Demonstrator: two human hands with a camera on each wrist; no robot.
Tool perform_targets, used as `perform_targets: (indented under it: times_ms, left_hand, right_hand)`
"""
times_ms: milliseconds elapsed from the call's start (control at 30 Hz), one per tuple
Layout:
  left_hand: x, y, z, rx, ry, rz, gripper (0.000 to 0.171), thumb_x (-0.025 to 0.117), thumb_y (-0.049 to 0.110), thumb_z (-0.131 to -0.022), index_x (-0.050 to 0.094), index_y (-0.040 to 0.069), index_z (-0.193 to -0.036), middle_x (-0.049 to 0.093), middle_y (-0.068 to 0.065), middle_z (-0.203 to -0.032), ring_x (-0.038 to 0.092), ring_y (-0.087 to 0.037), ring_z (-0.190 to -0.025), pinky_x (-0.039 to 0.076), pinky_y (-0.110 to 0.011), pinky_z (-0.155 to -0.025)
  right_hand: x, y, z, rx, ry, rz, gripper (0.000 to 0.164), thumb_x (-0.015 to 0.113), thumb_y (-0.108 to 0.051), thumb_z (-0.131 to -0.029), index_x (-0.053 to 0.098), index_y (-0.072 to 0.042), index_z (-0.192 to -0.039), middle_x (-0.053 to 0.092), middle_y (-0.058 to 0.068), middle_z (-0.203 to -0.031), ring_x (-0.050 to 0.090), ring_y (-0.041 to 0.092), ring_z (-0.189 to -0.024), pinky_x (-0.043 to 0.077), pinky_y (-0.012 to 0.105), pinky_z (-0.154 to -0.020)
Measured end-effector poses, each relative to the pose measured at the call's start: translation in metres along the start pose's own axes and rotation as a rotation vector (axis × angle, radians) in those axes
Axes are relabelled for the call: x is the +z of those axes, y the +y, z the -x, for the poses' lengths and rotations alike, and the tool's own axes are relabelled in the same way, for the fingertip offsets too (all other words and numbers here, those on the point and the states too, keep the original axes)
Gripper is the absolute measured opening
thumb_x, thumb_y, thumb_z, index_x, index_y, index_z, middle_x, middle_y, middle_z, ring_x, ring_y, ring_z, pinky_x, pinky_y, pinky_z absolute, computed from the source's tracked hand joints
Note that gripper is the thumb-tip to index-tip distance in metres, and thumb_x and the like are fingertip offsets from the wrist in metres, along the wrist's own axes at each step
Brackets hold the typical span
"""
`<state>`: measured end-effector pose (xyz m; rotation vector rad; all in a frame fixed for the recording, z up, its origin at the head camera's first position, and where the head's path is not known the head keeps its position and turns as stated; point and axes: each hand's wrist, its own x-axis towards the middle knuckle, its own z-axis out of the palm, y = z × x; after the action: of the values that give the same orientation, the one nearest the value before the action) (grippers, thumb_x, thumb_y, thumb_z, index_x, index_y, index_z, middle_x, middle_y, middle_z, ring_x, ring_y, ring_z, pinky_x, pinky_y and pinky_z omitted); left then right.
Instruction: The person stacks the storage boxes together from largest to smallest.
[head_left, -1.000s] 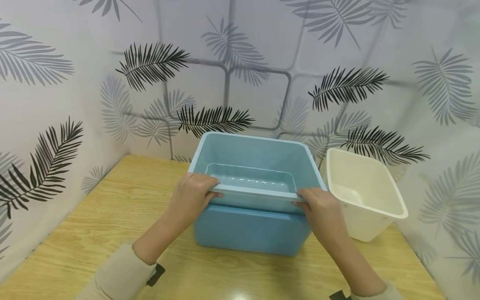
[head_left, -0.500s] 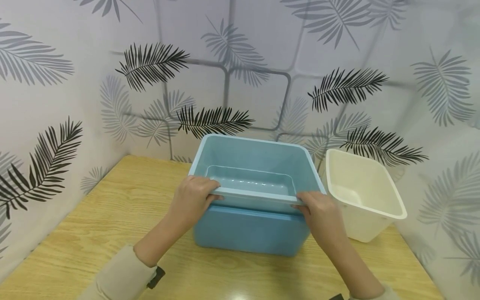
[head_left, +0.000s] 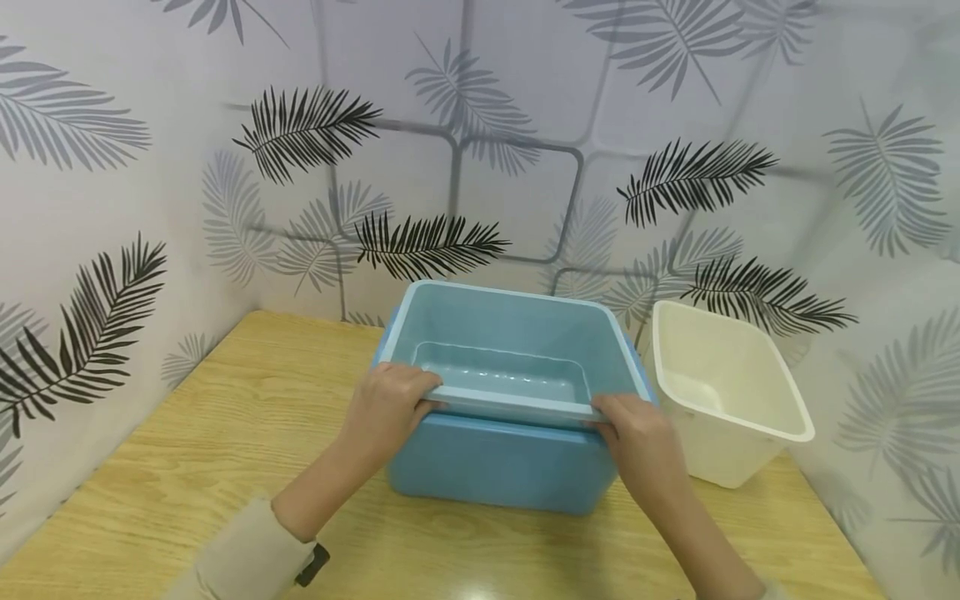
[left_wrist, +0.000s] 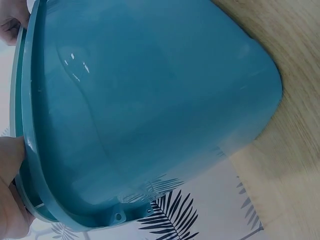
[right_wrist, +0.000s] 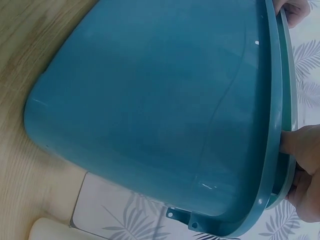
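A light blue plastic storage bin sits nested inside a darker blue bin that stands on the wooden table. My left hand grips the front rim of the light blue bin near its left corner, thumb over the edge. Near the right corner, my right hand pinches the same rim. Both wrist views show the darker bin's outer wall and a narrow gap between the two rims, with fingertips in that gap. The inner bin's floor shows nothing on it.
A cream plastic bin stands to the right, close beside the blue ones. The wooden table reaches back to a wall covering printed with leaves.
The light blue bin has sunk lower into the darker bin, whose side rims now show around it. Both hands have moved down with its front rim.
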<state>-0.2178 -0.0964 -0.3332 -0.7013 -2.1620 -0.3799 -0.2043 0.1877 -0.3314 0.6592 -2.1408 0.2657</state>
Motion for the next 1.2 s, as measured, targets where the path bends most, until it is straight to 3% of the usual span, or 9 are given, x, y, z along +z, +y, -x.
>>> perform_targets:
  times_ms: [300, 533, 833, 1033, 1200]
  left_hand:
    - [-0.001, 0.001, 0.000, -0.011, -0.036, 0.012, 0.023, 0.075, 0.024, -0.064, 0.067, 0.010, -0.080, 0.069, 0.000, -0.073, 0.063, -0.013, -0.066, 0.046, -0.027, -0.062]
    - [-0.001, -0.006, -0.004, 0.038, -0.107, 0.042, 0.023, 0.075, 0.025, -0.066, 0.066, 0.009, -0.079, 0.069, 0.000, -0.072, 0.063, -0.015, -0.066, 0.043, -0.028, -0.059]
    - [-0.008, -0.012, -0.007, 0.083, -0.177, 0.135, 0.026, 0.071, 0.031, -0.069, 0.067, 0.009, -0.081, 0.069, 0.000, -0.074, 0.063, -0.014, -0.067, 0.044, -0.029, -0.061]
    - [-0.011, -0.011, -0.009, 0.087, -0.183, 0.115, 0.029, 0.069, 0.034, -0.070, 0.068, 0.008, -0.082, 0.068, -0.001, -0.074, 0.062, -0.016, -0.069, 0.043, -0.029, -0.063]
    - [-0.010, -0.010, -0.008, 0.105, -0.179, 0.116, 0.029, 0.068, 0.034, -0.071, 0.068, 0.008, -0.083, 0.068, 0.000, -0.076, 0.063, -0.015, -0.072, 0.044, -0.030, -0.064]
  right_hand:
    - [0.000, -0.002, 0.003, 0.013, -0.006, 0.010, 0.029, 0.079, 0.000, -0.057, 0.064, -0.003, -0.081, 0.067, 0.010, -0.076, 0.064, 0.026, -0.072, 0.053, 0.035, -0.063]
    - [-0.004, -0.003, 0.000, 0.031, -0.049, -0.003, 0.028, 0.079, 0.000, -0.057, 0.065, -0.003, -0.081, 0.067, 0.010, -0.077, 0.064, 0.025, -0.072, 0.053, 0.034, -0.063]
    - [-0.004, 0.010, 0.001, 0.060, -0.167, -0.204, 0.028, 0.078, -0.002, -0.061, 0.065, -0.005, -0.086, 0.066, 0.005, -0.084, 0.063, 0.017, -0.078, 0.052, 0.031, -0.067]
    - [-0.001, 0.018, 0.005, -0.004, -0.150, -0.298, 0.028, 0.077, -0.004, -0.059, 0.064, -0.004, -0.083, 0.063, 0.001, -0.080, 0.059, 0.012, -0.073, 0.049, 0.021, -0.064]
    - [0.000, 0.021, 0.006, -0.037, -0.151, -0.328, 0.023, 0.075, -0.004, -0.063, 0.064, -0.006, -0.083, 0.063, -0.001, -0.080, 0.058, 0.010, -0.072, 0.049, 0.019, -0.064]
